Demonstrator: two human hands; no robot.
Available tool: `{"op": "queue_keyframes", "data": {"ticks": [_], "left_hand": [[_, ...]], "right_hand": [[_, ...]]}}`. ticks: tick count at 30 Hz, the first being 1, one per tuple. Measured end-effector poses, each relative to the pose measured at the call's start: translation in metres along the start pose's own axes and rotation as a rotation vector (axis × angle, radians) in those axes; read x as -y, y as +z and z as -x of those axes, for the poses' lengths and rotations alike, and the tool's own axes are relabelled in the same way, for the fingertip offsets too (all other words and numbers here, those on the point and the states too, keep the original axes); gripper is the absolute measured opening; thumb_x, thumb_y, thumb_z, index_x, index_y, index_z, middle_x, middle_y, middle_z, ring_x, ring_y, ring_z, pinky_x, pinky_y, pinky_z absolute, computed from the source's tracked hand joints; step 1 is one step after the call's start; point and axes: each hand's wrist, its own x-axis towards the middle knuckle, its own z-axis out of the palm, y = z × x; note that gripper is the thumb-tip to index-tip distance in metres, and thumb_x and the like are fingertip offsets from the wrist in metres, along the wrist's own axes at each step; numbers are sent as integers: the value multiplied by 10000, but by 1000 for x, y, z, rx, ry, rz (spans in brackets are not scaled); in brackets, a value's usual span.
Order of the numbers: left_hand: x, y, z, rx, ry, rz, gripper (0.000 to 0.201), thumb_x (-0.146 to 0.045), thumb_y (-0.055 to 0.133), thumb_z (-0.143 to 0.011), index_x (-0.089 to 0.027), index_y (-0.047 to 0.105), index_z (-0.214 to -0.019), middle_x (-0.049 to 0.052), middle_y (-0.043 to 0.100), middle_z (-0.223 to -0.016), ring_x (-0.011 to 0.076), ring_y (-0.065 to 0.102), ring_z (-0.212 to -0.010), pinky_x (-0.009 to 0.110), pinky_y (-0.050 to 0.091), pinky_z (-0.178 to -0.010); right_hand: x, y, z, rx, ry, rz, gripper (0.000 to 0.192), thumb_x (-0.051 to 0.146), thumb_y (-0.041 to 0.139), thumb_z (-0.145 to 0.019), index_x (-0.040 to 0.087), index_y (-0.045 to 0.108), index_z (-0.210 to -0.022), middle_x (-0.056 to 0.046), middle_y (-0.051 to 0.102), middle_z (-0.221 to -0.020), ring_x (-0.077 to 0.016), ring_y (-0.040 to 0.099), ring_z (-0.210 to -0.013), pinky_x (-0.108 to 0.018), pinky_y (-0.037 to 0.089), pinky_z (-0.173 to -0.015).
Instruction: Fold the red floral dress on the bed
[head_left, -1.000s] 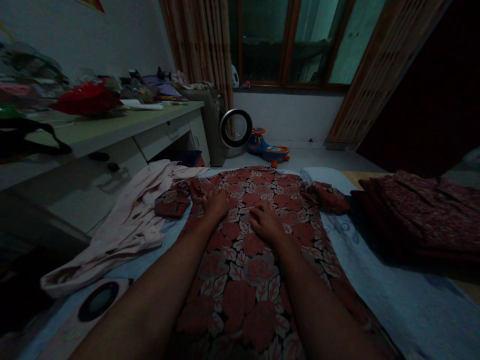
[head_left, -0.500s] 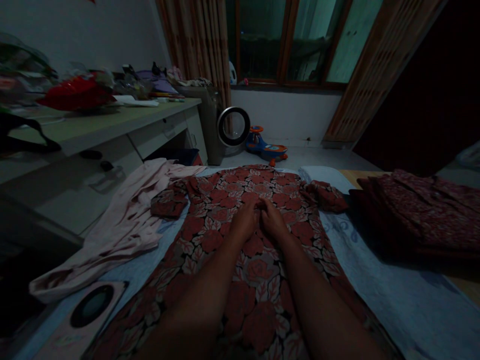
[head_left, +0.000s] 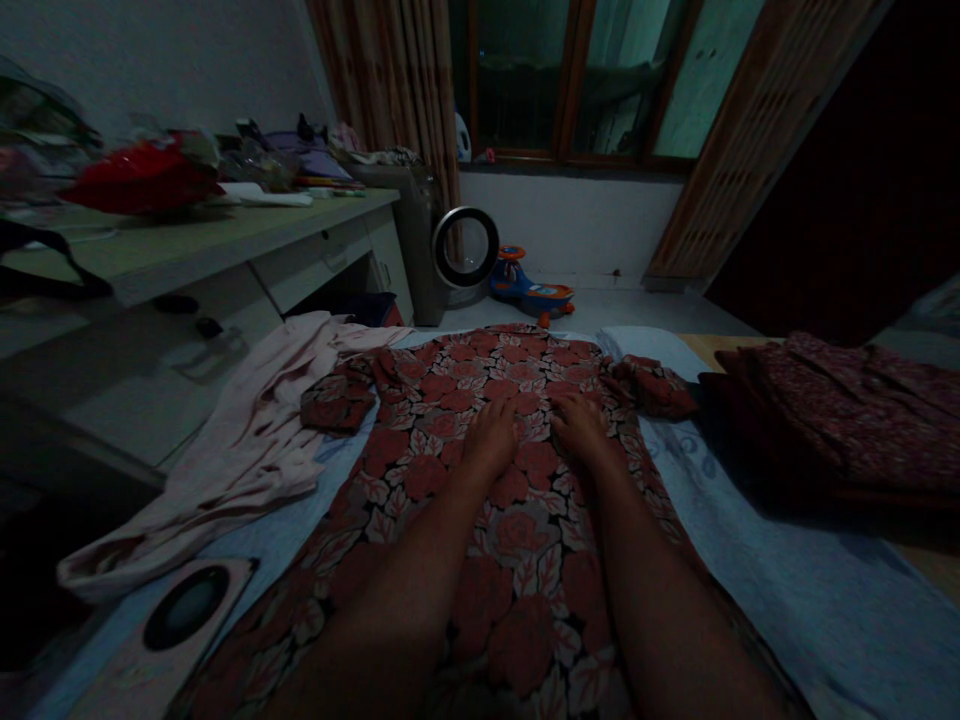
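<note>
Dim room, view down onto a bed covered with a pale blue sheet. A red flowered dress lies spread flat along the middle of the sheet, running from the near edge to the far end of the bed, with one short sleeve bunched at its far left and the other at its far right.

Left hand: palm down on the dress, far of centre, fingers extended and held close together, flat on the cloth; nothing gripped.

Right hand: palm down on the dress just right of the left hand, a small gap between the two (not touching). Fingers likewise flat and fairly close together, gripping nothing.

Both forearms lie over the near half of the dress.

Left of the dress: a pale pink garment, crumpled, its edge touching the dress's left sleeve and hanging partly off the bed side. Near left corner: a flat card with a dark round window (cannot tell what it is).

Right of the dress: a stack of dark red patterned cloth, apart from the dress body, close to its right sleeve.

Left side of room: a worktop with drawers, cluttered, a red bag among the items. On the far floor: a grey appliance with a ring-shaped front and, just right of it, a blue and orange toy car, under a window with curtains.
</note>
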Motion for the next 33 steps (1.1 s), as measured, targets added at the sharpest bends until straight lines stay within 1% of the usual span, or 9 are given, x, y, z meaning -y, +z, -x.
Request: {"op": "queue_keyframes", "data": {"ticks": [3,7,10,12,15,18,21,25,33], "left_hand": [[-1,-2,1,1,5,5,379,-224,488,-964,-227,509,-1343,88,545,-1406,255,494,-1293,403,405,-1079],[-1,-2,0,12,7,2,388,-229,494,-963,-195,512,-1349,100,545,-1411,266,489,-1297,409,399,-1090],[0,-1,-1,19,-3,4,393,-223,496,-960,-201,507,-1353,104,530,-1430,262,483,-1308,409,391,-1101],[0,-1,-1,20,-3,8,390,-229,495,-963,-214,504,-1352,103,526,-1430,259,481,-1311,410,397,-1095],[0,-1,-1,14,-4,13,390,-244,501,-965,-222,499,-1354,103,533,-1412,265,474,-1314,419,412,-1078],[-1,-2,0,5,7,20,400,-239,496,-969,-255,487,-1369,91,529,-1410,264,471,-1310,425,423,-1060],[-1,-3,0,8,18,16,385,-230,481,-974,-286,503,-1354,74,536,-1397,254,491,-1276,417,433,-1042],[0,-3,0,7,17,11,363,-233,481,-975,-278,528,-1332,72,543,-1378,256,489,-1276,410,436,-1041],[1,-1,0,3,11,16,376,-239,498,-967,-300,523,-1337,57,542,-1398,252,489,-1278,416,427,-1054]], "right_hand": [[-12,-7,1,-19,87,36,379,356,558,-890,222,662,-1229,-110,578,-1359,-332,487,-1251,-481,361,-1054],[-25,-12,2,-85,214,48,380,373,560,-883,230,651,-1222,-109,567,-1358,-334,474,-1269,-496,332,-1074],[-26,-12,2,-156,312,61,433,380,562,-879,226,618,-1280,-141,550,-1360,-348,471,-1266,-514,322,-1071],[-20,-12,2,-185,324,59,453,368,567,-873,207,609,-1294,-165,535,-1363,-361,462,-1269,-522,319,-1068],[-3,-9,1,-187,141,-12,443,287,553,-872,201,602,-1303,-147,510,-1400,-324,446,-1286,-466,330,-1073],[18,-3,3,-71,-138,-100,348,214,517,-881,206,666,-1195,-101,595,-1269,-250,496,-1211,-370,355,-1049],[32,3,7,35,-218,-82,275,229,540,-883,225,705,-1102,-85,629,-1147,-247,527,-1121,-371,380,-999],[29,3,10,46,-131,-3,263,307,585,-886,245,706,-1112,-101,615,-1169,-290,513,-1139,-413,391,-962],[-16,-11,4,-66,127,26,290,364,601,-866,250,717,-1106,-111,592,-1248,-322,516,-1168,-463,382,-995]]}}
